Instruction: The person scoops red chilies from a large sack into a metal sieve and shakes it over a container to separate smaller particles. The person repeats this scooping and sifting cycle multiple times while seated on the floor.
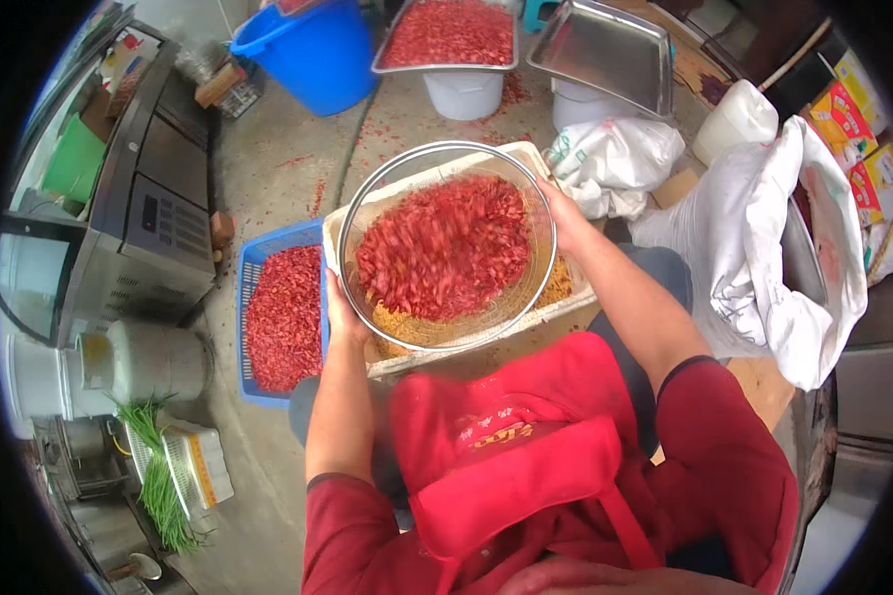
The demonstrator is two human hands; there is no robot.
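Observation:
Between my two hands is a round wire-mesh sieve point(517, 301) with a shiny metal rim. My left hand point(344, 309) grips the rim at its left side, and my right hand point(562, 210) grips it at the upper right. Pieces of dried red chili point(446, 245) lie in the sieve, blurred as if in motion. Below it is a white foam box point(527, 155), with yellow chili seeds point(391, 329) inside. A blue plastic basket point(247, 256) full of cut red chili point(286, 320) stands to the left of the box.
Ahead are a blue tub point(312, 56), a steel tray of chili point(450, 33) on a white bucket point(465, 95) and another steel tray point(606, 56). White woven sacks point(729, 216) stand right. A gas cylinder point(160, 361) and green scallions point(160, 491) are left. Chili bits litter the concrete floor point(268, 160).

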